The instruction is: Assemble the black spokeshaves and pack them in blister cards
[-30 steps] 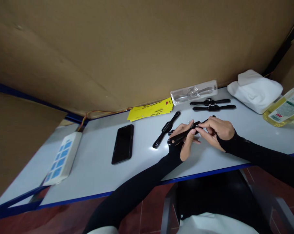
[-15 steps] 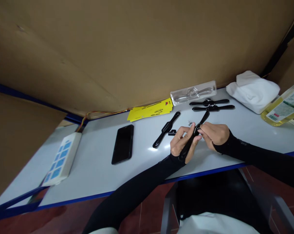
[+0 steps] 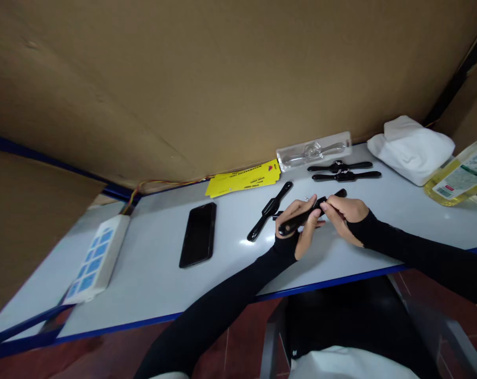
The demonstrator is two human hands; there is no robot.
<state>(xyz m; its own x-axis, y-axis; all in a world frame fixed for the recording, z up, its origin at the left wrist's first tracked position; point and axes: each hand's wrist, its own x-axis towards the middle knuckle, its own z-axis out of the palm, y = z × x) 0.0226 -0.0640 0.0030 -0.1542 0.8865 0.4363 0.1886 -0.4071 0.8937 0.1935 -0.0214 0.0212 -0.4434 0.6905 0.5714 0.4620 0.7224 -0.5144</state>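
In the head view, a black spokeshave (image 3: 290, 225) is held between both hands over the table. My left hand (image 3: 305, 227) is wrapped round one handle and the body. At the middle of the tool, the fingers of my right hand (image 3: 348, 210) pinch it, and the far handle sticks out past them. Just left of my left hand lies another black spokeshave body (image 3: 270, 207). A small dark flat part (image 3: 277, 216) is partly hidden behind my left hand, and a small metal screw (image 3: 306, 199) shows just beyond its fingers.
Two more spokeshaves (image 3: 346, 176) lie at the back beside a clear plastic blister pack (image 3: 314, 151) and yellow cards (image 3: 243, 180). A phone (image 3: 198, 235) and a power strip (image 3: 98, 260) are left; a white cloth bundle (image 3: 412, 150) and oil bottle (image 3: 459, 173) stand right.
The held spokeshave has turned in my hands; its near handle has swung up and left, and its far end has dropped rightward. My right hand stays at its middle.
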